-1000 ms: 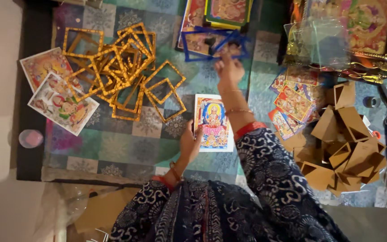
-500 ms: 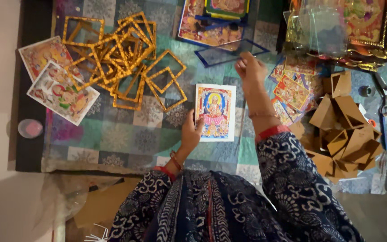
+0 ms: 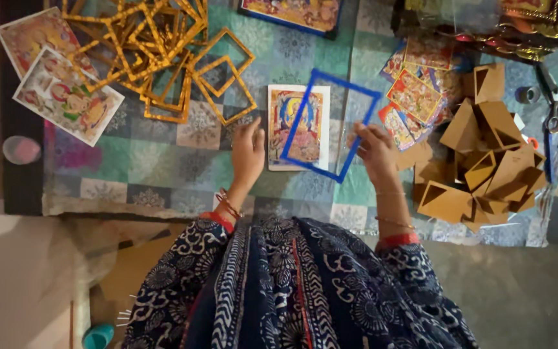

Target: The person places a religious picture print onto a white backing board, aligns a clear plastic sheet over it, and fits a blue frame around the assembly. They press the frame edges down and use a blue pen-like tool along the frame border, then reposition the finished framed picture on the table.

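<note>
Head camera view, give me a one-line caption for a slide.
Right hand holds a blue-edged clear pane tilted over a printed picture while the left hand rests beside it.

Blue-edged clear rectangular pane, tilted, overlapping right side of colourful rectangular picture card lying flat mid-counter.

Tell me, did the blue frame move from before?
Yes. The blue frame came down from the far picture stack toward the person, and now partly overlaps the picture card, held by the right hand.

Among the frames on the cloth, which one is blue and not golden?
The blue-edged frame that the right hand holds, tilted over the picture card. The heap of golden frames lies untouched, farther left.
</note>
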